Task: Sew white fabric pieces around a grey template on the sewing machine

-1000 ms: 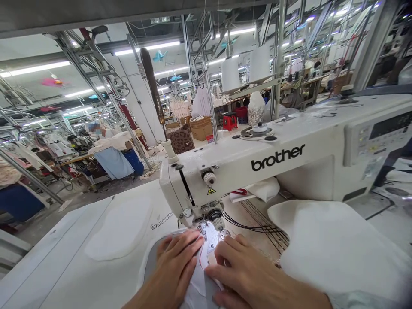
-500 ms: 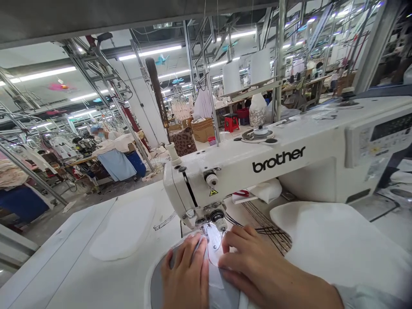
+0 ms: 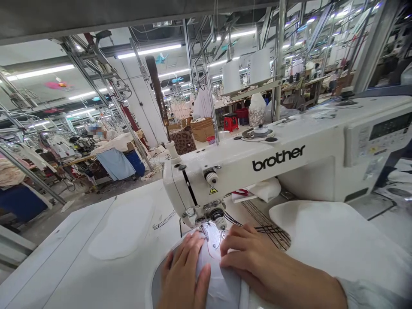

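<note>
Under the needle area of a white sewing machine [image 3: 225, 171] lies a pale grey fabric piece [image 3: 222, 285] with a white padded border, lit by the machine's lamp. My left hand [image 3: 186, 270] rests flat on the fabric's left side, thumb spread from the fingers, fingertips just in front of the presser foot [image 3: 205, 230]. On the other side, my right hand [image 3: 244, 253] has its fingers curled in and thumb and forefinger pinched at the fabric near the needle plate. Its fingertips partly hide what they grip.
A white rounded fabric piece [image 3: 124, 231] lies on the table at left. More white fabric [image 3: 331, 231] is piled right of my right arm. Red-handled snips [image 3: 241, 192] lie behind the machine head. Thread cones [image 3: 231, 77] stand above, and a co-worker sits far left.
My left thumb has swung right, away from the fingers, over the fabric. The fabric's pale upper layer now spreads further left beneath that hand. My right hand has barely moved.
</note>
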### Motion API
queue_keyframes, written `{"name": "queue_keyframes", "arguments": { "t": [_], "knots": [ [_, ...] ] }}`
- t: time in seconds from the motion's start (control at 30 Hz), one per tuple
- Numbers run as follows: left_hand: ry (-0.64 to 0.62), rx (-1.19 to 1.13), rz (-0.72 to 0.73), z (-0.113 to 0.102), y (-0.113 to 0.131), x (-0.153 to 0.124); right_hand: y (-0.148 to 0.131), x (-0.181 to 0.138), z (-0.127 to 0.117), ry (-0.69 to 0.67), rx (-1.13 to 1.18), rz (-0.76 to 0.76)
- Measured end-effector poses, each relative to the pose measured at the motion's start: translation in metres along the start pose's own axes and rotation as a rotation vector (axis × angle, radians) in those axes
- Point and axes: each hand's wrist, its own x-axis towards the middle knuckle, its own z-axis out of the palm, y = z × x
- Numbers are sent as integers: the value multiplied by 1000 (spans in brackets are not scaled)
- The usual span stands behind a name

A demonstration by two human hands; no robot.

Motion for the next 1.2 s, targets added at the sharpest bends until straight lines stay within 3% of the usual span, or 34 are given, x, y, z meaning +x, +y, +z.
{"name": "queue_keyframes", "arguments": {
  "t": [0.23,0.53,0.9,1.2],
  "knots": [
    [72,38,63,0,-3,-5,3,-2,-6,-41,7,-9],
    [-17,-8,-56,-8,10,3,12,1,-3,2,-13,-27],
    [-80,-25,-126,-8,7,17,17,2,-1,16,-1,16],
    [-52,-37,-28,-1,-9,19,12,3,0,8,-32,23]
  ]
}}
